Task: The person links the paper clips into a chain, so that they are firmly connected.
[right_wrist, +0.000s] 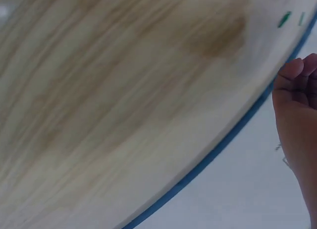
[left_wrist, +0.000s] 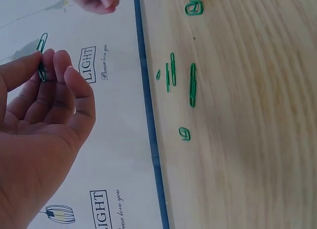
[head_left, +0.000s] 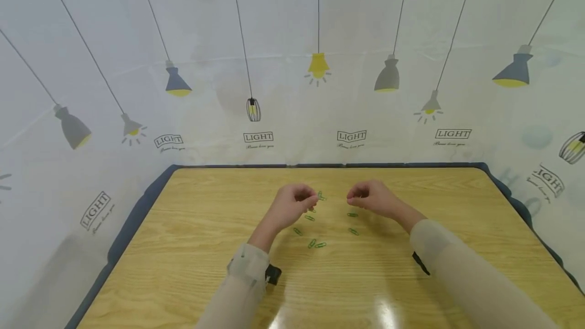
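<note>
Between thumb and forefinger, my left hand (head_left: 292,204) pinches a green wire paper clip (left_wrist: 43,43), raised above the table. The clip sticks out past the fingertips on both sides in the left wrist view. My right hand (head_left: 375,199) is level with it, a short gap to the right, fingers curled and thumb tip close to the forefinger. Nothing shows between its fingertips. More green paper clips lie loose below the hands: a pair (head_left: 316,244) side by side toward the front, one clip (head_left: 352,215) under the right hand, and another clip (head_left: 298,231) near the left wrist.
The wood-grain table (head_left: 183,248) has a dark blue edge (head_left: 320,165) along the back and sides. Behind it stands a pale wall covering (head_left: 283,80) printed with hanging lamps. Both forearms reach in from the front in light sleeves, with a black wrist device (head_left: 273,274) at the left cuff.
</note>
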Motion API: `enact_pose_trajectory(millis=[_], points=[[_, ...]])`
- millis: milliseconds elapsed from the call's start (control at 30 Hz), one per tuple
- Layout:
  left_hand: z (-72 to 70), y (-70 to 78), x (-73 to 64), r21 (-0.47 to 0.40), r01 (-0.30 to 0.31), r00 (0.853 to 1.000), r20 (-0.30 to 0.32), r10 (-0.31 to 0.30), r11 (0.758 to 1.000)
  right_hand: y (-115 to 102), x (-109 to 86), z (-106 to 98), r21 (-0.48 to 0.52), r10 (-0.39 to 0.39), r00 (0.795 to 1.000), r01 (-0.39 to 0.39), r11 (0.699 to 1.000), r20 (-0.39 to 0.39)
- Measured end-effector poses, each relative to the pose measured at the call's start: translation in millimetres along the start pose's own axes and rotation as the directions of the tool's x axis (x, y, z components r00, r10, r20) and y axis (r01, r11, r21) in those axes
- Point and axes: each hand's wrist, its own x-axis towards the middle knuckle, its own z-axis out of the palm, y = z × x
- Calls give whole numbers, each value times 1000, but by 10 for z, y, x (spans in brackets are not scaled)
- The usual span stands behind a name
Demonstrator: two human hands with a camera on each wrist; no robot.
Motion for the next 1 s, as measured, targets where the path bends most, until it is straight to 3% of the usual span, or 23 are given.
enact_pose_trajectory(millis=[233, 367, 633, 833, 1000], points=[[58, -8, -19, -59, 6, 1000, -17, -7, 998, 280, 9, 28, 26, 104, 992, -106, 994, 73], [67, 25, -36, -88, 7, 1000, -17, -9, 996, 371, 13, 22, 55, 123, 987, -130, 990, 106], [72, -31, -54, -70, -35, 998, -53, 31, 997, 390, 25, 6, 15, 154, 983, -156, 988, 103], [104, -101, -86, -135, 0, 996, -88, -12, 991, 345, 53, 33, 33, 173, 975, -179, 983, 138], [136, -138, -105, -142, 34, 990, -130, -53, 989, 330, 63, 55, 28, 145, 978, -151, 988, 149]])
